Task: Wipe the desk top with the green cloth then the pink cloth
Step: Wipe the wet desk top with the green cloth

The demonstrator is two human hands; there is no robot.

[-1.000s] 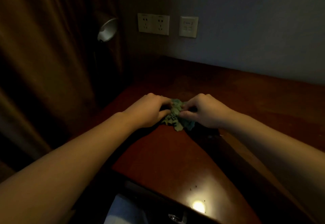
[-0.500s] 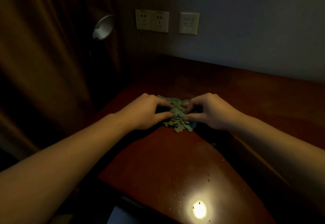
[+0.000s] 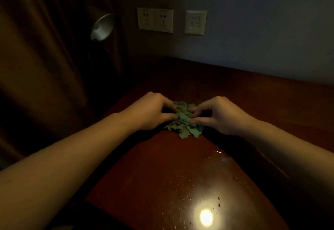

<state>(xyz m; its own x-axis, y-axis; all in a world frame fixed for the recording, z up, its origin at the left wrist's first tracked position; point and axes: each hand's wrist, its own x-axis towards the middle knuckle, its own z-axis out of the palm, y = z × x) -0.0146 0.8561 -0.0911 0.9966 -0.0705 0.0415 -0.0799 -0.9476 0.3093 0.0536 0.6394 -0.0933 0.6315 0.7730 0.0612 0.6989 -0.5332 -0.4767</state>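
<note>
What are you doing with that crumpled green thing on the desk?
A person is getting a green cloth ready to wipe the desk. The left hand and right hand both pinch the cloth, which lies bunched up on the dark wooden top. Small droplets glisten on the desk nearer the person, around a bright reflected light. No pink cloth is in view. A lamp and wall sockets sit at the back.

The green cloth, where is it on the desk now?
In the head view the green cloth lies bunched mid-desk, pinched between the left hand and right hand, below the wall sockets.
</note>
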